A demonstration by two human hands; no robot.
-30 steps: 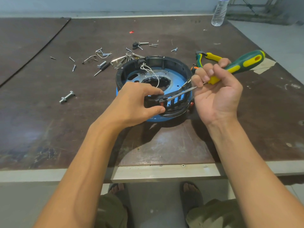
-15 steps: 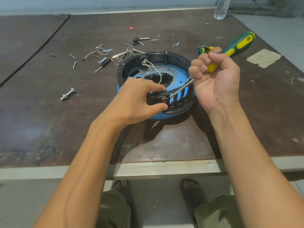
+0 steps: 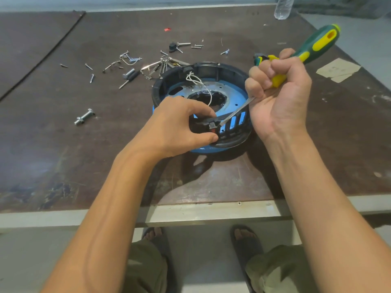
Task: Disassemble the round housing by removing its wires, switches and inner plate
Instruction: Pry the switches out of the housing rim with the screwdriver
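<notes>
The round housing (image 3: 211,66) sits near the front edge of the dark surface (image 3: 63,144), open side up, just ahead of the person. The left hand (image 3: 179,125) grips the housing's near wall, thumb and fingers pinched round a small black switch (image 3: 212,125) with a red part showing, probably to steady both the ring and the switch against the prying force. The right hand (image 3: 279,94) is clenched in a fist round the green and yellow screwdriver (image 3: 317,43), handle tilted up and away so that the flat blade slants down to the switch's edge; that angle suits levering the switch out of its slot in the slatted wall. Inside the housing lies the inner plate (image 3: 234,92), blue and metallic with a dark central opening, apparently not yet taken out. A loop of thin white wires (image 3: 198,82) hangs from the far wall over that opening. Beyond the housing, loose screws (image 3: 127,60) and metal bits are scattered on the surface, a larger bolt (image 3: 83,117) lies well apart to the left, and a clear bottle (image 3: 282,7) stands at the far edge.
</notes>
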